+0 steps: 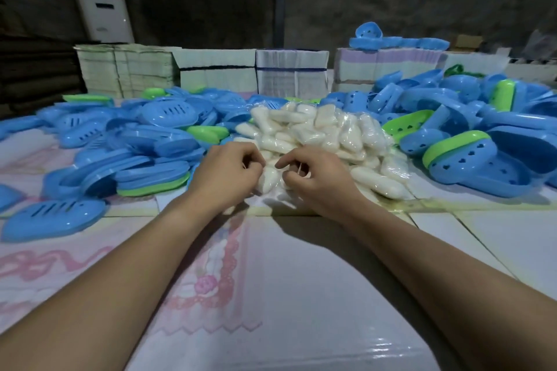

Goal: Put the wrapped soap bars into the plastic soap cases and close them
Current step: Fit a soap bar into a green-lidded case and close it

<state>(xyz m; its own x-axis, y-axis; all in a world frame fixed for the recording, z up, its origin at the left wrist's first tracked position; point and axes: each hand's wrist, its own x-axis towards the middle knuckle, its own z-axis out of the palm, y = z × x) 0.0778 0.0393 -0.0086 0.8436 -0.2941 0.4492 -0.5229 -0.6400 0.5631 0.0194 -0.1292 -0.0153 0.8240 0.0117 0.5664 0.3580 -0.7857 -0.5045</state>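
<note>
the tabletop, covered in pale printed sheets, is carrying the whole job within arm's reach. the soap cases are lying in loose heaps across its far half — blue ones mostly, a few green, slotted or heart-punched — to the left and right of centre, apparently so either side can supply a case. every case whose inside shows is standing empty; for the closed ones on the left i cannot tell. one blue case is sitting apart at the near left edge.

between the heaps, a clear plastic bag is holding the stock of wrapped soap bars, white and tightly packed; none has reached a case, so the task is judged to be at its opening step.

the left hand and right hand are meeting at the bag's near end, fingers curled and pinching the film there, with a thin band visible at the right fingers — probably undoing the bag's closure. whether the bag is open yet cannot be told.

bundled flat stacks are lining the back edge, and a white standing air unit is behind them.
</note>
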